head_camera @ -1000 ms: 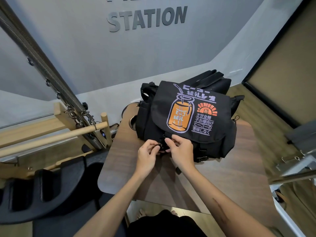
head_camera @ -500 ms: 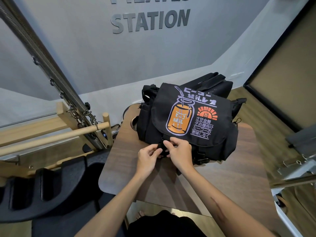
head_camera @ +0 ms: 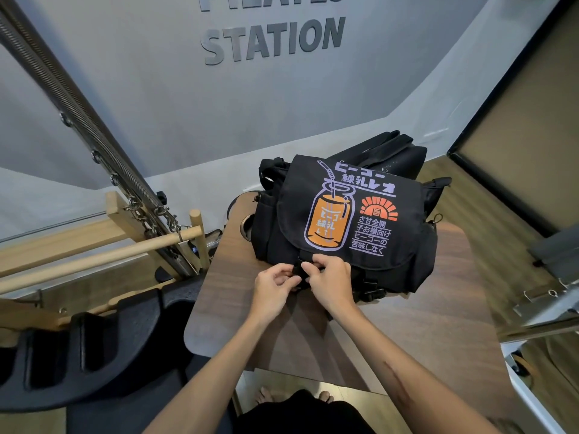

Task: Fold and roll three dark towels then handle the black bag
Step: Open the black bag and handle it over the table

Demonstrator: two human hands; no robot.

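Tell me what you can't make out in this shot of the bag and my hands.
- Head view: the buckle at the flap's front edge is mostly covered by the left hand and right hand, so clipped or unclipped is unclear.
- Head view: inside of the black bag is hidden by its closed flap.
- Head view: the top word of the wall lettering is cut off by the upper edge.

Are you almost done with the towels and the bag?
Nearly, it seems. No towels show anywhere, so that part looks finished, though whether they went inside cannot be seen. The black bag sits on the wooden table with its flap down. The left hand and right hand pinch the buckle at the flap's front edge. The second buckle looks unclipped, so that's likely left.
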